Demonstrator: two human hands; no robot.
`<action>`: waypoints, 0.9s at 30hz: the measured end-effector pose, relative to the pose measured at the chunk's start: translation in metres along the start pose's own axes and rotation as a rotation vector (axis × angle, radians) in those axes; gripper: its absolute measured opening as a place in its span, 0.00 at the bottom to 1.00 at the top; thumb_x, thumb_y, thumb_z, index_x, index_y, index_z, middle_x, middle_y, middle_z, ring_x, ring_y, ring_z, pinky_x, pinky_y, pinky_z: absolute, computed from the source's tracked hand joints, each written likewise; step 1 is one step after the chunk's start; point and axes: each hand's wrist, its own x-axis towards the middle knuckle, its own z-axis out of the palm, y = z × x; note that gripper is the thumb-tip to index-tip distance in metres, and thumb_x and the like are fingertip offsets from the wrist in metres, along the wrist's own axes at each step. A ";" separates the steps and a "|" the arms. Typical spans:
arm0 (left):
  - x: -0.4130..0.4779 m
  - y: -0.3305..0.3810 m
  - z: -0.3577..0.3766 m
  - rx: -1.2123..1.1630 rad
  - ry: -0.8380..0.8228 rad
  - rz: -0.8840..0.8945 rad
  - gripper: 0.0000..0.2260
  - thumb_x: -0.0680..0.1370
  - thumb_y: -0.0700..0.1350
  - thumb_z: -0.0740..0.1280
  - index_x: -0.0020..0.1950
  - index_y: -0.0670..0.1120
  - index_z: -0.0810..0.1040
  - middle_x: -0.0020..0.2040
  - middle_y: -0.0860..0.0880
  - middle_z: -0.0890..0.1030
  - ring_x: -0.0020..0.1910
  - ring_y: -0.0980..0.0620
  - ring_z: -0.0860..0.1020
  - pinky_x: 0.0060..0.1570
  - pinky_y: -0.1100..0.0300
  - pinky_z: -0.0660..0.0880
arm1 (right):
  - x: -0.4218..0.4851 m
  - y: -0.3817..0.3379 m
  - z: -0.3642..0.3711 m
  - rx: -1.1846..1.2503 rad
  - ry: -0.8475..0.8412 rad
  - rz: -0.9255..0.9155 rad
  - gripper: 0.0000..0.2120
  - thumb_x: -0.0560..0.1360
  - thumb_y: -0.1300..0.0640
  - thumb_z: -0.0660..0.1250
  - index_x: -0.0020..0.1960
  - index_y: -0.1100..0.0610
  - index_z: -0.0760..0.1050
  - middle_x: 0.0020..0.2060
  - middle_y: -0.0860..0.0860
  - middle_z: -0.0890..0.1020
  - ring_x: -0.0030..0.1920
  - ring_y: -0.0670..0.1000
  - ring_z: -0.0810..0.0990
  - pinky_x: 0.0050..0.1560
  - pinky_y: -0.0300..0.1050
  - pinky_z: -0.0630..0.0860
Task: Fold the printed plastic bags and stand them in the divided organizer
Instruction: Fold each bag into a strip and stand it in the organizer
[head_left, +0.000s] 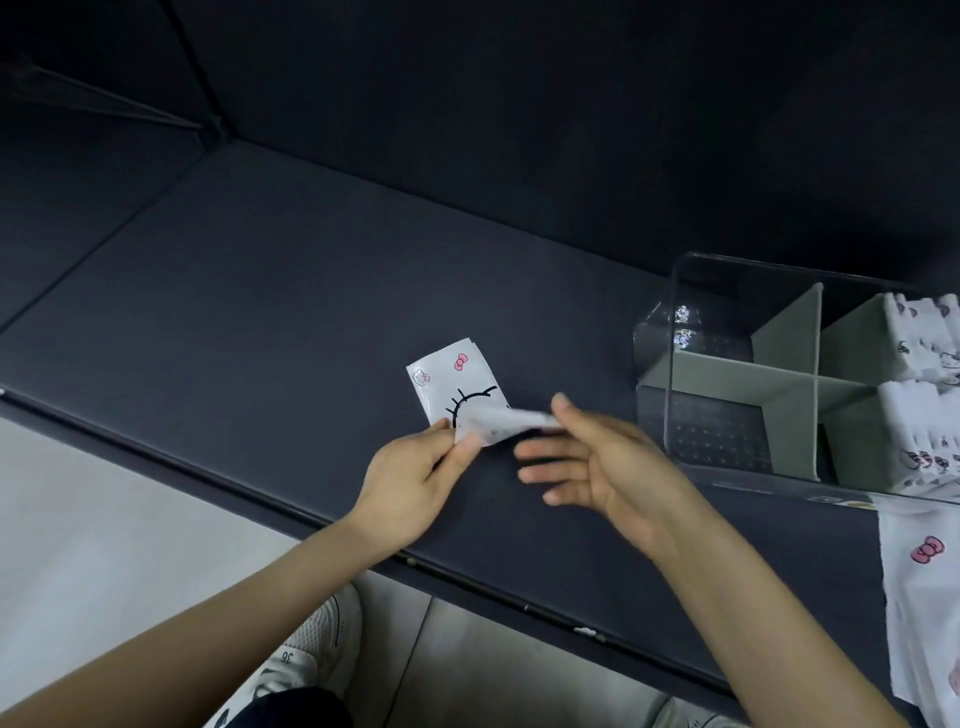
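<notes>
sneaker (311, 649): one pale shoe on the floor, nearest, below the table edge.
loose bags (919, 597): flat white printed sheets draped over the near right edge of the table (260, 312), partly cropped; number not readable.
left hand (415, 483): thumb and fingers pinched on the near corner of the folded bag.
right hand (597, 457): fingers straight and spread, thumb tip at the end of the raised flap; blurred, no firm grip visible.
folded bag (457, 382): one, on the table just beyond both hands; far part lying flat, near flap lifted.
handling: probably very light, thin, limp and slick; likely to spring open unless creased hard; best pinched at a folded edge or corner, then pressed flat.
organizer (779, 374): one, clear walls, grey cross divider, four cells in view, right side cropped.
filed bags (919, 338): standing in the two right cells, one bundle each; single count cannot tell; none seen in the two left cells.
</notes>
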 end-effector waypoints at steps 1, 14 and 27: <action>0.003 -0.001 -0.001 -0.043 -0.005 -0.102 0.29 0.72 0.71 0.50 0.36 0.45 0.72 0.34 0.61 0.73 0.35 0.62 0.71 0.41 0.59 0.71 | 0.002 0.002 -0.002 -0.139 0.056 -0.124 0.14 0.75 0.46 0.65 0.53 0.55 0.78 0.46 0.51 0.84 0.43 0.48 0.83 0.37 0.39 0.78; 0.010 0.014 -0.009 -0.249 0.146 -0.251 0.08 0.81 0.46 0.62 0.59 0.51 0.74 0.34 0.58 0.82 0.36 0.59 0.77 0.39 0.72 0.69 | 0.044 0.018 0.022 -0.881 0.300 -0.341 0.13 0.77 0.45 0.65 0.40 0.52 0.80 0.36 0.43 0.82 0.40 0.46 0.79 0.40 0.43 0.72; 0.007 -0.007 -0.008 0.299 0.298 0.079 0.18 0.73 0.54 0.61 0.59 0.48 0.78 0.31 0.60 0.63 0.31 0.56 0.70 0.50 0.59 0.65 | 0.040 0.037 0.031 -0.803 0.377 -0.450 0.15 0.73 0.59 0.64 0.28 0.59 0.69 0.24 0.50 0.71 0.36 0.52 0.70 0.39 0.45 0.65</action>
